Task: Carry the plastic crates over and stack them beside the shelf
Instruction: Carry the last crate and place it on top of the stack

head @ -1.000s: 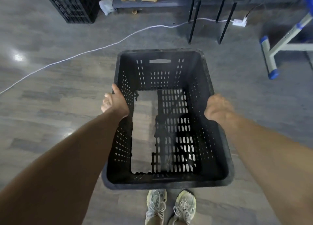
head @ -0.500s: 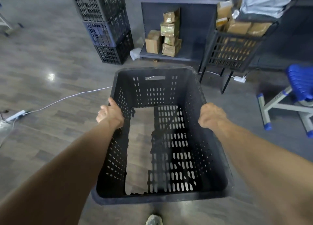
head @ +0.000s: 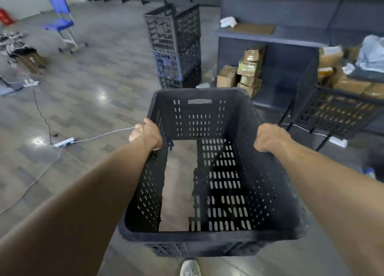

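Note:
I hold an empty black perforated plastic crate (head: 239, 117) off the floor in front of me, open side up; part of its bottom is broken out and shows the floor. My left hand (head: 145, 135) grips its left rim and my right hand (head: 270, 137) grips its right rim. Ahead stands a stack of three crates (head: 176, 45), grey on top, blue in the middle, black below. The stack is just left of the dark grey shelf (head: 276, 34), which holds cardboard boxes (head: 247, 70).
A black wire basket on legs (head: 336, 111), full of parcels, stands to the right. A white cable and power strip (head: 62, 142) cross the floor on the left. A blue chair (head: 62, 24) and clutter (head: 22, 53) sit far left.
The view has lifted and the stack and shelf have come closer and more into sight. Both hands keep the same grip on the crate, which has moved forward with me.

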Action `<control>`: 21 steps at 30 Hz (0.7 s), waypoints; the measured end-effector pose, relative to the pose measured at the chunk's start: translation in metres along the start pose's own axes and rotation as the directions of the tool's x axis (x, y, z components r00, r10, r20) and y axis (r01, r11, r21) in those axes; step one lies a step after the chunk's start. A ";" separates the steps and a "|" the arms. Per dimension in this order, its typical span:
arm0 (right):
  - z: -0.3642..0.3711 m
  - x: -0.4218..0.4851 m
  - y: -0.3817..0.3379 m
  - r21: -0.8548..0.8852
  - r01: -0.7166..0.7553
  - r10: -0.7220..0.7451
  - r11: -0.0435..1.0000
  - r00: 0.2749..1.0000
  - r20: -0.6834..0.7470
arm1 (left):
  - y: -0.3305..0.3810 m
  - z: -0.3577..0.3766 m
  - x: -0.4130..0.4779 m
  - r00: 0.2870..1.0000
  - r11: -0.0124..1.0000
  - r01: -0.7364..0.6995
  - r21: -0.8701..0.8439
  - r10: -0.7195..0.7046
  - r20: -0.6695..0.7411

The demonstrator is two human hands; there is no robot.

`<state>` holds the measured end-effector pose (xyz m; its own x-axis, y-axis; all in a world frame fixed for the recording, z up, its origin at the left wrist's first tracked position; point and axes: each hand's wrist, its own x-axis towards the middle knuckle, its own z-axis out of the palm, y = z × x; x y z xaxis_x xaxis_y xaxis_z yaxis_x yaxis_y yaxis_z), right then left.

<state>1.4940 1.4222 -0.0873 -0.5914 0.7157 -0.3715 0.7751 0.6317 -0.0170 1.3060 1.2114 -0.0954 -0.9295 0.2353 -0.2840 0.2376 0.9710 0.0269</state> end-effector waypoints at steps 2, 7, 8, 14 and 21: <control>-0.015 0.024 -0.022 -0.003 -0.002 0.002 1.000 1.000 -0.006 | -0.002 -0.013 0.030 1.000 1.000 0.014 -0.008 -0.014 0.003; -0.049 0.079 -0.071 -0.025 0.030 -0.031 0.999 1.000 -0.005 | -0.004 -0.047 0.105 1.000 1.000 0.008 0.015 -0.008 -0.006; -0.056 0.092 -0.079 -0.027 0.041 -0.041 0.999 0.999 -0.006 | -0.004 -0.055 0.119 1.000 1.000 0.007 0.011 -0.007 -0.015; -0.105 0.156 -0.130 -0.050 0.068 -0.069 0.996 0.997 -0.023 | 0.002 -0.100 0.199 0.996 0.999 0.026 -0.032 -0.028 -0.082; -0.177 0.242 -0.184 -0.128 0.144 -0.149 0.981 0.988 -0.030 | 0.014 -0.154 0.287 0.986 0.992 0.073 -0.102 -0.087 -0.142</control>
<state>1.1688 1.5320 -0.0100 -0.7066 0.6223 -0.3368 0.6469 0.7610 0.0490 0.9987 1.2989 -0.0291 -0.9772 0.1537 -0.1463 0.1394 0.9848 0.1034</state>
